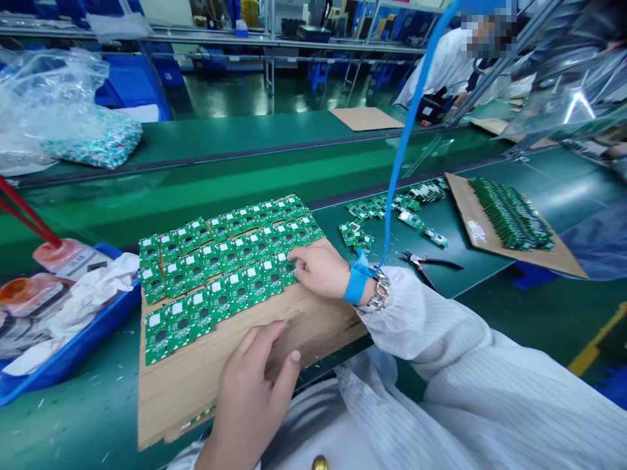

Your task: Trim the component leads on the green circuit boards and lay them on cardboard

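Note:
Rows of small green circuit boards [225, 267] lie side by side on a brown cardboard sheet [196, 391] on the green bench. My right hand [318, 271] is at the right edge of the rows, its fingertips on a board. A blue wrist strap and a metal watch circle that wrist. My left hand [249, 391] rests on the bare cardboard below the rows, fingers slightly apart and holding nothing. A few loose boards [377, 215] lie beyond my right hand, with a pair of red-handled side cutters [426, 261] near them.
A second cardboard sheet [509, 222] holds stacked green boards at right. A blue tray [63, 333] with white cloth and packets sits at left. A plastic bag of boards [83, 124] lies on the far bench, where a co-worker [441, 72] stands at upper right. A blue cord [406, 143] rises from my strap.

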The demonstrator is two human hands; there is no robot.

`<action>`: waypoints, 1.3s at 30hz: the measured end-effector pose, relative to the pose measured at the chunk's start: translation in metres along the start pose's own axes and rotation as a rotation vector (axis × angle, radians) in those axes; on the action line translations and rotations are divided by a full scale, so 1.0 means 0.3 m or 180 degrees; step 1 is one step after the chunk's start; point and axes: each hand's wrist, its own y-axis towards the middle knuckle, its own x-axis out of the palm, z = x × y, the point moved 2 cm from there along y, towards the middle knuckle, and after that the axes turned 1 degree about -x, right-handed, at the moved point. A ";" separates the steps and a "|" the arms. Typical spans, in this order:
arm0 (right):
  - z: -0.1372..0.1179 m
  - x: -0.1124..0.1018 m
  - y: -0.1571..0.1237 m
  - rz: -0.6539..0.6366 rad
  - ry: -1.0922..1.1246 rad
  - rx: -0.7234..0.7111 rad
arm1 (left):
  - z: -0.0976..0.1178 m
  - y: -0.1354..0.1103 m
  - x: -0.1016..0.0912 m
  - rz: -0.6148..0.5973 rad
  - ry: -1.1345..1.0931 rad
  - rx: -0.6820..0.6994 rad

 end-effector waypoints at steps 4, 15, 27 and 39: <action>-0.001 0.000 -0.010 0.0005 -0.0013 -0.0161 | 0.009 -0.002 -0.034 -0.0140 0.0172 0.0201; 0.059 -0.042 -0.082 0.0061 0.0419 -0.1110 | 0.080 0.178 -0.140 -0.0745 0.0923 0.1140; 0.647 -0.287 -0.392 0.1125 0.1177 0.1015 | 0.171 0.843 0.552 -0.2484 0.1838 0.0305; 0.752 -0.273 -0.356 0.0322 0.0991 0.0622 | 0.131 0.972 0.815 -0.2955 0.2346 -0.0423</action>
